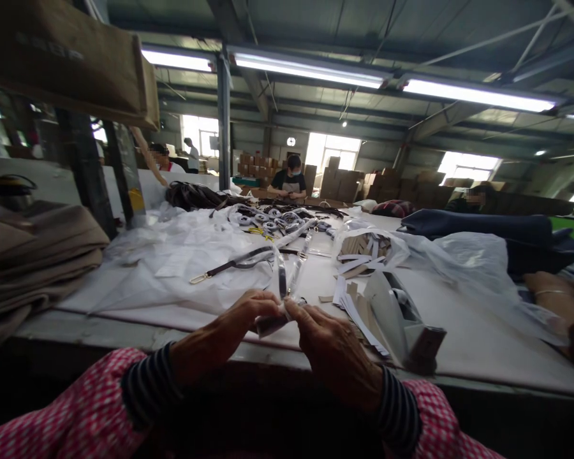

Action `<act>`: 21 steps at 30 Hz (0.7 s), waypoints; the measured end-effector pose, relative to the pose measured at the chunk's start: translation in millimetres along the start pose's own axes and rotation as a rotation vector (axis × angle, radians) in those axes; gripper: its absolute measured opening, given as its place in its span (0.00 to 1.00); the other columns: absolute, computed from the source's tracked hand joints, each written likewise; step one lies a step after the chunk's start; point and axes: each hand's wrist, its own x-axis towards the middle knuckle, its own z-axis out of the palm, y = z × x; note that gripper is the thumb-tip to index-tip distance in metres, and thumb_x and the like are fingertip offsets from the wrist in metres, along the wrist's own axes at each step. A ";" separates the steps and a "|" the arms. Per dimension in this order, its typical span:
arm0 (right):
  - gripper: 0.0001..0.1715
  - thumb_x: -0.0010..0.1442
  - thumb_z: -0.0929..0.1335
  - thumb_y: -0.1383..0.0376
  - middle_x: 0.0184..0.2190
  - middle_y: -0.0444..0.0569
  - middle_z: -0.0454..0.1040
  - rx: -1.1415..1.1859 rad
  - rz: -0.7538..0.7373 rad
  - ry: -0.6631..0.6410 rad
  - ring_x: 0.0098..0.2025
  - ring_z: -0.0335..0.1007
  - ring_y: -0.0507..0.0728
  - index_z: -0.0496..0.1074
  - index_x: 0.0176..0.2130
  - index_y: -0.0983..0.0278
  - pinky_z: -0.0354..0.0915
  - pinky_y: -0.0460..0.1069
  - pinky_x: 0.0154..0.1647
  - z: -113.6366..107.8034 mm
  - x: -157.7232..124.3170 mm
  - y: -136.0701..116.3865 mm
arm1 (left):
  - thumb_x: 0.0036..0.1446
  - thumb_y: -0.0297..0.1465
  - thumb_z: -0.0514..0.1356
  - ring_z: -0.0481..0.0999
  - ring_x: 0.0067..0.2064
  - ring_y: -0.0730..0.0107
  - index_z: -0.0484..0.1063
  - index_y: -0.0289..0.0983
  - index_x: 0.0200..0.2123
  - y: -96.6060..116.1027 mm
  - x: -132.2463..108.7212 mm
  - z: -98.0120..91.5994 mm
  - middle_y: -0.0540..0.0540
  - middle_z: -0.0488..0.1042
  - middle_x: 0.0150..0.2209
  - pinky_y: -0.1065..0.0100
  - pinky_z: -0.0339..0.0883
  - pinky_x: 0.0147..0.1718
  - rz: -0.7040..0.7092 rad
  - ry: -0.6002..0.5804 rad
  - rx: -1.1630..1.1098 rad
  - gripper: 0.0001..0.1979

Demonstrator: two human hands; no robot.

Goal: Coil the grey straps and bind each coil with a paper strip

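Observation:
Close to the table's front edge, my left hand (229,322) and my right hand (332,344) meet with their fingers pinched. Between them is a strap (282,277) partly covered in clear plastic film; its dark wrapped end (270,326) pokes out below my fingertips. From my hands the strap runs away over the table, with metal fittings along it. Left of it lies a dark brown strap with a gold-coloured snap hook (199,278). A tape dispenser (397,312) stands beside my right hand, next to loose white and tan paper strips (358,315).
Coiled straps (272,220) lie heaped farther back. Clear plastic sheeting (172,248) covers the left of the white table (469,331). A plastic bag (397,245) holds more strips. Folded brown fabric (38,261) sits left. At the right edge is another person's arm (555,303).

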 end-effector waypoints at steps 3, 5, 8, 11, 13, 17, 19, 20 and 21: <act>0.34 0.64 0.58 0.77 0.47 0.59 0.79 0.001 0.021 0.064 0.45 0.77 0.63 0.60 0.68 0.68 0.74 0.55 0.44 13.7 -5.4 -2.0 | 0.56 0.39 0.62 0.58 0.26 0.72 0.66 0.37 0.26 0.2 2.2 3.1 0.53 0.61 0.23 0.68 0.53 0.28 -0.097 -0.117 -0.196 0.13; 0.36 0.65 0.57 0.77 0.46 0.62 0.78 0.022 0.053 0.095 0.46 0.77 0.65 0.56 0.70 0.70 0.75 0.58 0.45 22.7 -8.9 -4.8 | 0.58 0.41 0.62 0.57 0.27 0.73 0.68 0.36 0.28 3.0 4.2 5.4 0.54 0.61 0.24 0.68 0.51 0.29 -0.091 -0.122 -0.209 0.14; 0.39 0.66 0.59 0.74 0.45 0.58 0.78 0.186 0.092 0.098 0.44 0.78 0.62 0.48 0.73 0.67 0.75 0.57 0.45 27.2 -18.9 -9.5 | 0.59 0.41 0.62 0.61 0.31 0.70 0.71 0.36 0.32 9.7 4.6 7.1 0.53 0.65 0.27 0.68 0.54 0.32 -0.041 -0.093 -0.103 0.13; 0.41 0.67 0.64 0.70 0.46 0.50 0.78 0.387 0.201 0.154 0.38 0.76 0.55 0.46 0.73 0.57 0.74 0.49 0.39 8.8 -36.7 -1.5 | 0.59 0.43 0.61 0.66 0.36 0.65 0.73 0.38 0.35 12.7 3.2 6.8 0.51 0.70 0.31 0.67 0.57 0.36 -0.009 -0.045 0.107 0.14; 0.31 0.68 0.65 0.66 0.44 0.48 0.77 0.380 0.315 0.306 0.35 0.75 0.53 0.59 0.68 0.56 0.71 0.46 0.33 -18.9 -52.6 17.3 | 0.60 0.46 0.59 0.68 0.37 0.61 0.74 0.38 0.36 9.5 3.6 5.6 0.51 0.71 0.32 0.66 0.57 0.36 -0.015 -0.030 0.213 0.16; 0.14 0.68 0.66 0.57 0.40 0.50 0.75 0.226 0.631 0.529 0.36 0.70 0.55 0.78 0.43 0.61 0.64 0.47 0.29 -88.3 -90.5 77.1 | 0.61 0.50 0.58 0.71 0.40 0.57 0.75 0.40 0.37 -4.5 10.7 3.4 0.48 0.75 0.37 0.66 0.60 0.39 0.032 -0.061 0.266 0.19; 0.17 0.62 0.68 0.52 0.39 0.52 0.74 0.284 0.847 0.473 0.39 0.68 0.58 0.78 0.37 0.62 0.62 0.47 0.26 -110.4 -107.0 106.0 | 0.60 0.52 0.58 0.72 0.41 0.55 0.76 0.41 0.37 -9.3 14.9 4.3 0.48 0.77 0.38 0.66 0.62 0.40 0.058 -0.061 0.269 0.20; 0.19 0.59 0.69 0.51 0.37 0.52 0.74 0.325 0.915 0.419 0.38 0.68 0.58 0.78 0.34 0.63 0.60 0.47 0.24 -115.5 -113.1 117.6 | 0.60 0.53 0.58 0.73 0.41 0.55 0.76 0.42 0.37 -10.3 16.7 5.4 0.48 0.77 0.38 0.66 0.63 0.40 0.062 -0.060 0.275 0.21; 0.20 0.56 0.70 0.49 0.35 0.52 0.73 0.377 0.969 0.355 0.36 0.67 0.58 0.78 0.32 0.64 0.59 0.47 0.22 -116.8 -117.6 126.7 | 0.59 0.53 0.58 0.73 0.40 0.55 0.76 0.42 0.37 -10.3 18.1 6.9 0.49 0.78 0.38 0.66 0.63 0.39 0.060 -0.056 0.283 0.21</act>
